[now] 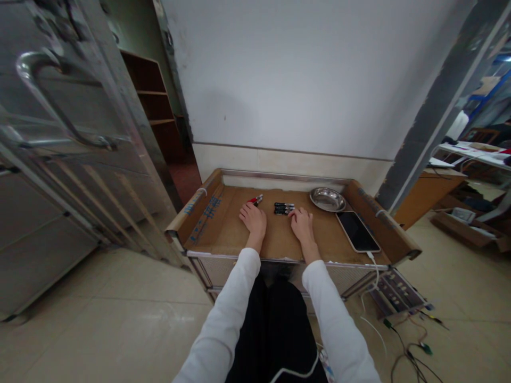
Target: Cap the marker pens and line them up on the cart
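Observation:
My left hand (254, 220) rests on the cardboard-lined table top, its fingertips at the near side of a small group of red and black pens (256, 200). To the right, several black pens (282, 208) lie side by side in a neat stack. My right hand (302, 223) touches the right ends of these black pens with its fingertips. Its fingers are bent, and whether they grip a pen is too small to tell. The left fingers are slightly spread over the board, with nothing visible inside them.
A round metal dish (328, 199) stands at the back right, beside a phone (358, 231) with a white charging cable (376, 271). Raised cardboard edges (383, 223) border the table. A metal door (80, 106) is at the left, and loose wires (411, 351) lie on the floor at the right.

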A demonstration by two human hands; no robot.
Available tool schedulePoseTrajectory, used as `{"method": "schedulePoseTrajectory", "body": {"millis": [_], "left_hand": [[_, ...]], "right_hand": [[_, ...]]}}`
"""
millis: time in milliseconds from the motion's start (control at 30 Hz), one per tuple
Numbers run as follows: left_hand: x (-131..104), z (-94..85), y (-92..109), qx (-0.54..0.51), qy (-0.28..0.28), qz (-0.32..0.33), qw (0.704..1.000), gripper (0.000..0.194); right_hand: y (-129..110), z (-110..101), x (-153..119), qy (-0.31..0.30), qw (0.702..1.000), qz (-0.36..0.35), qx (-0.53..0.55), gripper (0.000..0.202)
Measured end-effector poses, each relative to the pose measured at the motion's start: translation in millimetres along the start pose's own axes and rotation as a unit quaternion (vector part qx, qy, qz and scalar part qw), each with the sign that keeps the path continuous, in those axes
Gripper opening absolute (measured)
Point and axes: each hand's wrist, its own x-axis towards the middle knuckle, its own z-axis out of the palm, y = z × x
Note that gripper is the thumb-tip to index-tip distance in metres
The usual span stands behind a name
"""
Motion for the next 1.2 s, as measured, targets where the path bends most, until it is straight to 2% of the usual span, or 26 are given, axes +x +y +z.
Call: {"method": "schedulePoseTrajectory", "body": {"millis": [233, 333, 433, 533, 667, 867, 1200], "left_hand": [[7, 2.8, 0, -0.021, -0.029, 0.011, 0.999, 0.023], [10, -1.0, 3, -0.114, -0.067, 0.104, 0.986, 0.018], [8, -4.1, 8, -0.209, -0.106, 0.226, 0.946, 0.014], [3, -4.3, 11, -0.267, -0.128, 0.269, 0.916, 0.018], [2, -2.6, 10, -0.29, -0.108, 0.261, 0.914, 0.025], [3, -4.3, 9, -0.304, -0.102, 0.247, 0.915, 0.035], [7, -4.5, 7, -0.292, -0.054, 0.19, 0.936, 0.024]], "right_hand": [[-1, 1, 2, 0.028, 0.999, 0.016, 0.014, 0.03], [-1, 3, 3, 0.054, 0.998, 0.008, 0.042, 0.04], [0, 4, 4, 0.063, 0.995, -0.03, 0.075, 0.052], [1, 6, 4, 0.052, 0.994, -0.051, 0.079, 0.044], [3, 9, 5, 0.038, 0.993, -0.067, 0.093, 0.027], [6, 12, 6, 0.03, 0.982, -0.077, 0.17, 0.027], [8, 14, 7, 0.03, 0.978, -0.07, 0.195, 0.02]]}}
